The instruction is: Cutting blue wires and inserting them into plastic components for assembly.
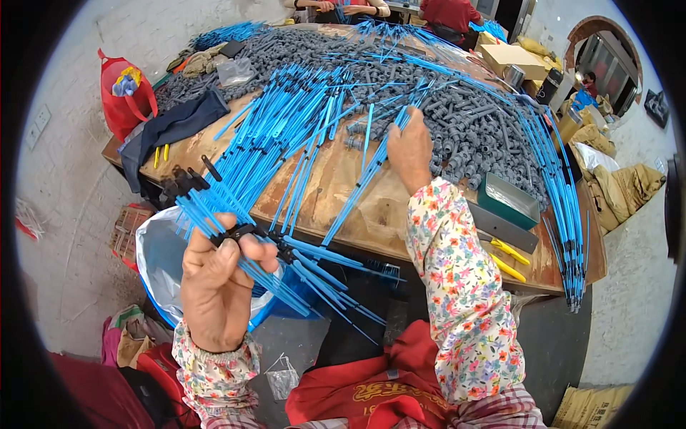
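My left hand [214,286] is closed, thumb and fingers pinching a black plastic fitting [234,232]. Around that fitting lies a bundle of thin blue plastic strips [329,279] with black pieces on them, over the table's front edge. My right hand [411,149] reaches over the table, its fingers closed on a few long blue strips [368,175] that slant toward the front edge; its fingertips are partly hidden. Left of these, a broad pile of similar blue strips [279,121] with black bands spreads over the wooden table [371,207].
Grey threaded plastic fittings [464,132] are heaped across the table. A green box [509,199] and yellow-handled tools [509,259] lie at the right. Below my left hand stands a lined blue bin [161,247]. A red bag [125,96] sits at the left; people work at the far side.
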`<state>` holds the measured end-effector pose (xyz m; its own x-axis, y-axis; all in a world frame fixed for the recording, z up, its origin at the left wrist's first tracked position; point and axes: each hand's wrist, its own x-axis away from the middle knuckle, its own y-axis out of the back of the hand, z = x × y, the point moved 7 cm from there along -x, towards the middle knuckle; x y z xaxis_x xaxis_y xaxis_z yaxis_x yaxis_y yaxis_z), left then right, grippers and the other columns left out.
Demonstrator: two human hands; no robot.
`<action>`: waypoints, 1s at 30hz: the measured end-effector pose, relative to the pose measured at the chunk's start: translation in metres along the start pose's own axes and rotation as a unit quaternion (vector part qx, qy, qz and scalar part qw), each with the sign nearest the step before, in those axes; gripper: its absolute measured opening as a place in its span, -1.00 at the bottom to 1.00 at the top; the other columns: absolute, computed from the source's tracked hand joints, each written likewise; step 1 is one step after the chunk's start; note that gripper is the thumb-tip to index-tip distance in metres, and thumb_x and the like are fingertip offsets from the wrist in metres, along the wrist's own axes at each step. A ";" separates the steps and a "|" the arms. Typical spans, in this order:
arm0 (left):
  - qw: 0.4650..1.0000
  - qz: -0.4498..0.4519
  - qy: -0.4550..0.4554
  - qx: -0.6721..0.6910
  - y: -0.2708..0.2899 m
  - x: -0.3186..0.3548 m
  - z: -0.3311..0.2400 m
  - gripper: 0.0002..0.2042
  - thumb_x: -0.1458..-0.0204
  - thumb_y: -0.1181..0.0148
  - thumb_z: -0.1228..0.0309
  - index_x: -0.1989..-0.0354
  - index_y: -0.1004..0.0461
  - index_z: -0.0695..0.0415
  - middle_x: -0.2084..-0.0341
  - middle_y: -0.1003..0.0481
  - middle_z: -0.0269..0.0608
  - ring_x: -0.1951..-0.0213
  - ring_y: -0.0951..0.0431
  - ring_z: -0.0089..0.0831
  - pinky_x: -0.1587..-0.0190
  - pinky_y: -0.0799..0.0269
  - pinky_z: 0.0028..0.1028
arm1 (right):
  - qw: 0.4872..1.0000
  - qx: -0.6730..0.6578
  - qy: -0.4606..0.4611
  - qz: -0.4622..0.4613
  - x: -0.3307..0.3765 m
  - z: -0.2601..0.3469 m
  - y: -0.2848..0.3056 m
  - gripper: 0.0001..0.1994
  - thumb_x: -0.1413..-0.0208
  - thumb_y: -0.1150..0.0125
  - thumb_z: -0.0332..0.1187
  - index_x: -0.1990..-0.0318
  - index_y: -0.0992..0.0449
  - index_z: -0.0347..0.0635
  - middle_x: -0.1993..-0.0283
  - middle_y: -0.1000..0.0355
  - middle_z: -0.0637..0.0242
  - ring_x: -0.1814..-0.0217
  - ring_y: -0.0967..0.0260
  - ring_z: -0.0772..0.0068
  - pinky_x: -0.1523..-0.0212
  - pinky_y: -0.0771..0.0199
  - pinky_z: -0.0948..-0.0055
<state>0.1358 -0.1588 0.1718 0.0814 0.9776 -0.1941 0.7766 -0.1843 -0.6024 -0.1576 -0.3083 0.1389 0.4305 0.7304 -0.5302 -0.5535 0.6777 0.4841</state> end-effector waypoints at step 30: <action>0.998 -0.022 0.052 -0.003 0.008 -0.025 0.026 -0.75 -0.11 -0.04 0.54 0.02 -0.34 0.23 0.20 -0.53 0.00 0.18 -0.58 -0.27 0.17 -0.52 -0.38 | 0.948 -0.284 -0.146 -0.015 -0.100 -0.078 0.063 -0.84 0.01 0.01 -0.49 0.56 -0.44 -0.31 0.59 -0.42 0.26 0.65 -0.32 0.52 0.64 -0.25 0.54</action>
<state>0.1237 -0.1873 0.1522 0.1114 0.9900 -0.0862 0.7851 -0.1408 -0.6031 -0.2913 -0.3456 0.1681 0.5850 0.7604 -0.2821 -0.7967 0.6039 -0.0242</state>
